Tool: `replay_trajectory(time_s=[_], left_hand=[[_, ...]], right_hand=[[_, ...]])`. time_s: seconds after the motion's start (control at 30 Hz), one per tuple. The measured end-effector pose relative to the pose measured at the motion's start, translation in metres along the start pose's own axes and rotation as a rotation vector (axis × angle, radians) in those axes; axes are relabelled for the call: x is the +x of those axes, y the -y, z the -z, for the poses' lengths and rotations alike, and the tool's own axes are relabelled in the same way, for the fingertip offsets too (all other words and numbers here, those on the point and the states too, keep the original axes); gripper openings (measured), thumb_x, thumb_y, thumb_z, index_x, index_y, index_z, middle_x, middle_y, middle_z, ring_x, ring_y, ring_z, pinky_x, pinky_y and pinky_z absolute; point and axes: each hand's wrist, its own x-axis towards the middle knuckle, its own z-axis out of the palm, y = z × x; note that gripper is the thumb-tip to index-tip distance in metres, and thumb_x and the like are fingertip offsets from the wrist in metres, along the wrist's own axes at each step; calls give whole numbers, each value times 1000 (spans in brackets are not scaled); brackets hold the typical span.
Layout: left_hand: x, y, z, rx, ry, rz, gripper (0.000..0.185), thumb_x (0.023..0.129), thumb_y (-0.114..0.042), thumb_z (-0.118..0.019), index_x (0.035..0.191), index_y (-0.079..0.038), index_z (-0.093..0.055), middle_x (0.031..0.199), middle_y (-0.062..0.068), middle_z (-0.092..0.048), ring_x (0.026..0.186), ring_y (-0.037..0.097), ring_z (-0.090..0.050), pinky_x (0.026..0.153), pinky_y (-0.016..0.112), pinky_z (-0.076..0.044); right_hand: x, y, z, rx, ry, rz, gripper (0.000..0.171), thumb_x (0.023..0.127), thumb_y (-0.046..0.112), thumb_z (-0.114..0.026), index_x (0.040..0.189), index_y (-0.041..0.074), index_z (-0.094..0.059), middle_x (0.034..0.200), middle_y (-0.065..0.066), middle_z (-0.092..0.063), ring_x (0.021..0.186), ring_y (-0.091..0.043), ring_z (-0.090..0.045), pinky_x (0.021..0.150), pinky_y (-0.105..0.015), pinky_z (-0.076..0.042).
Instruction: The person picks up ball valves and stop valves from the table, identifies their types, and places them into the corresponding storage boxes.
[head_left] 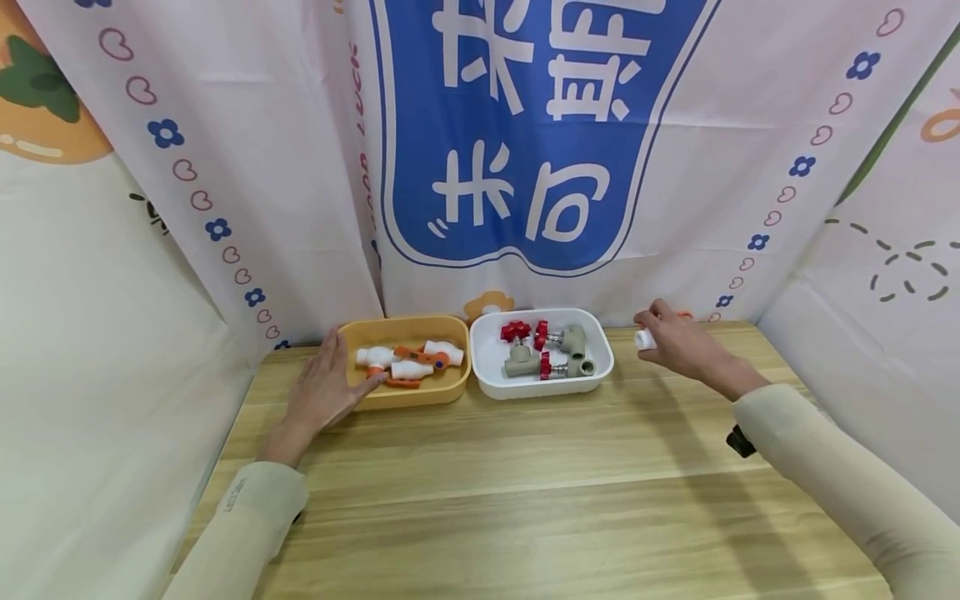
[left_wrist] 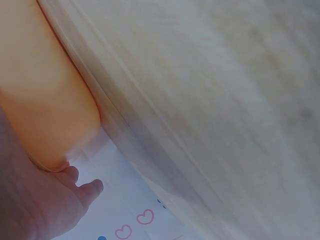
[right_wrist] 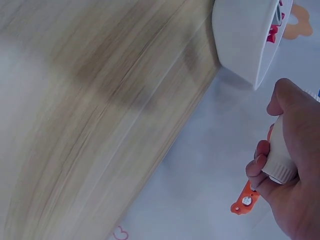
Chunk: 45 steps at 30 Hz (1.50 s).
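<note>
Printed curtains [head_left: 525, 150] close in a wooden table [head_left: 525, 500] on three sides. Two trays sit at the back: a yellow tray [head_left: 405, 398] and, just beside it, a white tray [head_left: 487, 367].

The left hand [head_left: 322, 392] lies flat with straight fingers against the yellow tray's near corner, touching its rim and gripping nothing. Just past its fingertips, inside that tray, lie white valves with orange handles [head_left: 408, 360].

The right hand [head_left: 678, 342] is off beyond the white tray's far side, apart from it, near the back curtain. Its fingers curl round one more white valve [right_wrist: 278, 150], orange handle [right_wrist: 243, 198] sticking out below the fingers in the right wrist view. The valve is lifted, not resting on the table as far as I can tell.

The white tray holds grey valves with red handles [head_left: 547, 350].

Progress, as a judgement: sorting by kind looks nearly done. Orange ones are in yellow, red ones in white, no loose valves on the table. Left: the held valve is not yet in a tray; the yellow one looks like its match.
</note>
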Motion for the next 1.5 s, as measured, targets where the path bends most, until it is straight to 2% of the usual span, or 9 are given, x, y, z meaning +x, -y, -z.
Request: replay_trajectory(time_s=[0.53,0.7,1.13,1.5], left_hand=[[-1,-1,1,1,-12,6,121,98,-82,-42,165,8,3,176,24,11,162,46,-3,130,63,-11],[-1,-1,1,-1,-15,4,120,98,-82,-42,165,8,2,176,24,10,162,46,-3,130,63,-11],[-1,-1,0,-2,-15,1,121,97,-83,-41,165,8,2,176,24,11,162,46,-2,130,63,-11],[-2,-1,0,-4,-22,-12,119,99,-80,-43,164,10,2,175,24,11,162,46,-2,129,64,-11]], right_hand=[[11,29,3,-8,-8,54,55,90,20,-84,135,-2,-61,118,-20,-54,75,-23,-60,63,-38,-59],[16,40,2,9,-21,78,55,90,22,-86,133,-2,-63,115,-19,-54,74,-22,-60,64,-39,-61],[28,71,-2,8,-22,127,60,87,20,-90,135,-2,-62,115,-17,-54,69,-18,-56,63,-32,-58],[37,93,-5,21,-15,166,57,87,21,-90,134,1,-63,114,-14,-54,74,-19,-57,67,-32,-58]])
